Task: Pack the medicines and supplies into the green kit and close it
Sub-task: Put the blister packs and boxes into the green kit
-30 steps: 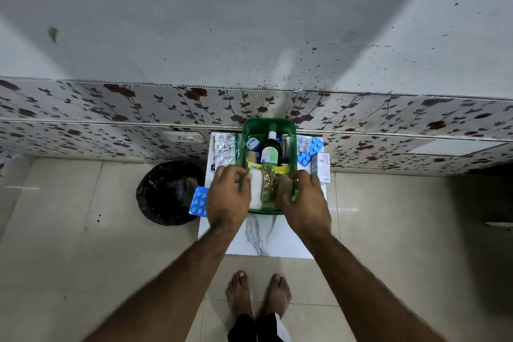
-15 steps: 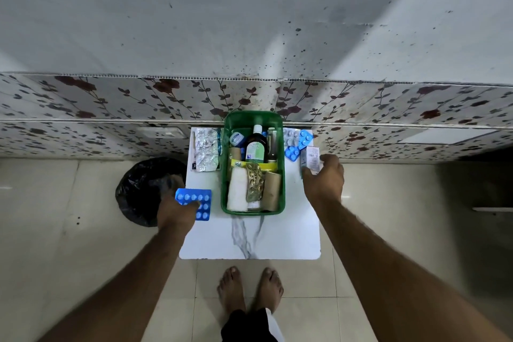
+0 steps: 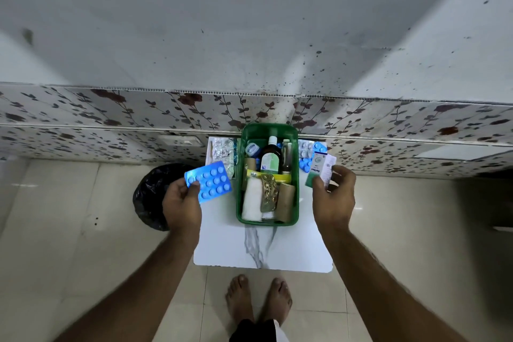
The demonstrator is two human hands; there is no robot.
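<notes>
The open green kit point(image 3: 294, 200) stands on a small white marble-pattern table point(image 3: 288, 250). Inside it are a dark bottle point(image 3: 270, 159), a white gauze roll point(image 3: 252, 200), a gold foil strip point(image 3: 268, 194) and cardboard rolls. My left hand point(image 3: 181, 203) holds a blue blister pack point(image 3: 211, 182) lifted to the left of the kit. My right hand point(image 3: 334, 197) holds a small white-and-green medicine box point(image 3: 319, 168) lifted to the right of the kit. Silver blister strips point(image 3: 223, 153) lie on the table left of the kit. More blue and silver strips point(image 3: 306, 154) lie to its right.
A black bin bag point(image 3: 151, 194) sits on the tiled floor left of the table. A flower-patterned wall panel point(image 3: 138, 116) with a white socket point(image 3: 180, 141) runs just behind the table. My bare feet point(image 3: 258, 297) stand at the table's near edge.
Both hands left the kit's contents and moved outward. The left picked up the blue blister pack, the right picked up the medicine box, and both items are now raised off the table.
</notes>
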